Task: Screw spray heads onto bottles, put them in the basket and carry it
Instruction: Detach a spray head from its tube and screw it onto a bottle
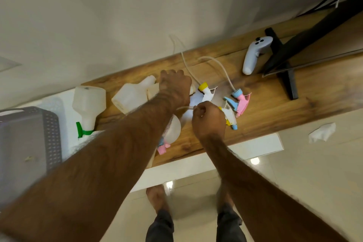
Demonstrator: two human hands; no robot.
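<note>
On the wooden shelf (275, 104) lie several translucent white bottles and spray heads. My left hand (174, 86) is closed on the neck of a lying bottle (193, 89), beside another bottle (131, 98). My right hand (209, 120) is shut on a white and yellow spray head (229, 117), its thin tube (184, 107) pointing left. A yellow-capped spray head (206, 91) and a pink and blue spray head (240, 101) lie just right of my hands. A bottle with a green head (88, 106) lies at the left. A bottle with a pink head (170, 133) lies under my left forearm. The grey basket (29, 143) stands far left.
A white hand controller (255, 53) lies at the back right of the shelf, next to a black stand (284, 65). A crumpled white tissue (322, 131) lies on the floor at the right. My feet (157, 196) are below the shelf edge. A wall is behind.
</note>
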